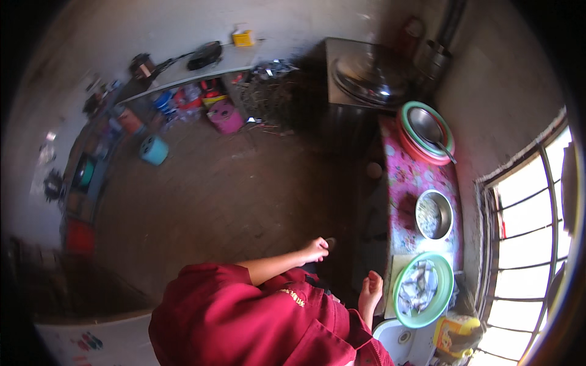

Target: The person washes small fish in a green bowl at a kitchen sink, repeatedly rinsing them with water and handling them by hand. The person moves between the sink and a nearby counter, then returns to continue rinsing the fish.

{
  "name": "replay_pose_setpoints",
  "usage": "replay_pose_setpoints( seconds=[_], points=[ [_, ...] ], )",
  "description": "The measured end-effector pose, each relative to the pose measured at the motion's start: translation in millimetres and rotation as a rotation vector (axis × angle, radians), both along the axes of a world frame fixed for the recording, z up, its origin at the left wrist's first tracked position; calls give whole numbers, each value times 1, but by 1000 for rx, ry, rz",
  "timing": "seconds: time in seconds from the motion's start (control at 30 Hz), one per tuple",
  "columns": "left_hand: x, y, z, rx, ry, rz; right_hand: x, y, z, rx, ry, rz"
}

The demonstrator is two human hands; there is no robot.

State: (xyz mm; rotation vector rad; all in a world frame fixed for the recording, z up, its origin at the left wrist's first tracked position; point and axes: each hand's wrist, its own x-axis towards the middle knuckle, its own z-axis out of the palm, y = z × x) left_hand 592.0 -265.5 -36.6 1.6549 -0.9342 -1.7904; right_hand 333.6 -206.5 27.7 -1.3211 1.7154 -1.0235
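Observation:
My left hand is in front of my body over the dark floor, its fingers curled. A small pale round thing shows beside its fingertips; whether I hold it is unclear. My right hand is raised close to the counter's edge, with loosely bent fingers and nothing visible in them. Just right of it, a light green plastic basin contains silvery-white pieces I cannot identify. Beyond the basin, a steel bowl with pale chopped food stands on a pink floral table cover.
Stacked basins with a steel ladle sit farther along the counter. A large domed metal lid covers the stove. Near my right side are a white sink and a yellow package. A blue bucket stands on the floor.

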Motion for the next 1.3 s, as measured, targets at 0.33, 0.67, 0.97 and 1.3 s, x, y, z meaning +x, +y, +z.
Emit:
replay_pose_setpoints(
  seconds=[0.33, 0.67, 0.97, 1.3],
  points=[
    [122, 63, 21, -64, -54, 98, 106, -10, 4, -9, 38, 238],
    [382, 99, 5, -245, -125, 302, 334, -86, -15, 115, -102, 505],
    [574, 154, 30, -312, -49, 776, 629, -82, 35, -5, -31, 1059],
    [692, 183, 22, -7, 15, 1144, 807, -130, -15, -26, 71, 1285]
  ],
)
